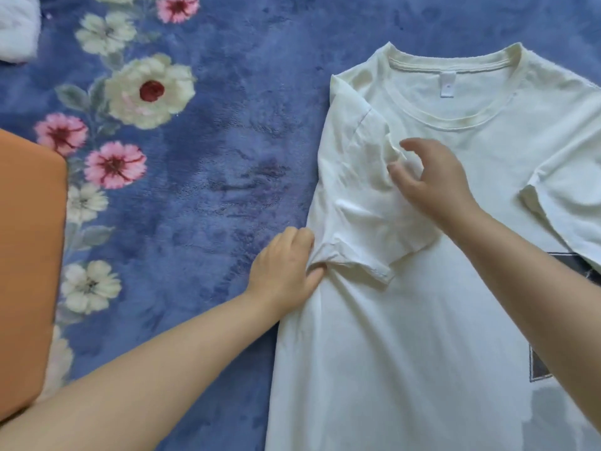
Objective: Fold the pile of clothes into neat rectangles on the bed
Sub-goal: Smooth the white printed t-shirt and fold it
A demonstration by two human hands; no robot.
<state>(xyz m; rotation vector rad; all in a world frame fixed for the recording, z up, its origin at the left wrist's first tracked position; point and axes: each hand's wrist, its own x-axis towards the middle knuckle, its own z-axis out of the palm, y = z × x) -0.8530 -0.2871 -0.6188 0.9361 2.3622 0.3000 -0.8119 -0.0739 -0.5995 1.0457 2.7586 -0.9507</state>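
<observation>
**White T-shirt laid out on bed, both hands at its left sleeve**

- Orange cushion (27, 271): at 9 o'clock, cut off by the frame edge, lying on the blanket.
- White cloth (16, 26): at 10 o'clock, in the far corner, only partly in view.
- Blanket (201, 190): blue plush with pink and cream flowers running down its 9 o'clock side; covers the bed under everything.
- Left hand (286, 270): near centre, at the shirt's edge; fingers and thumb clenched on a bunch of fabric at the armpit.
- T-shirt (406, 336): from centre to 3 o'clock, spread flat, neck towards 12 o'clock, label showing inside the collar, dark print at 4 o'clock. Left sleeve (357, 206) folded inward over the chest.
- Right hand (429, 180): just right of centre, over the folded sleeve; fingers loosely curved and released, grasping nothing, fingertips near the sleeve's upper crease.
</observation>
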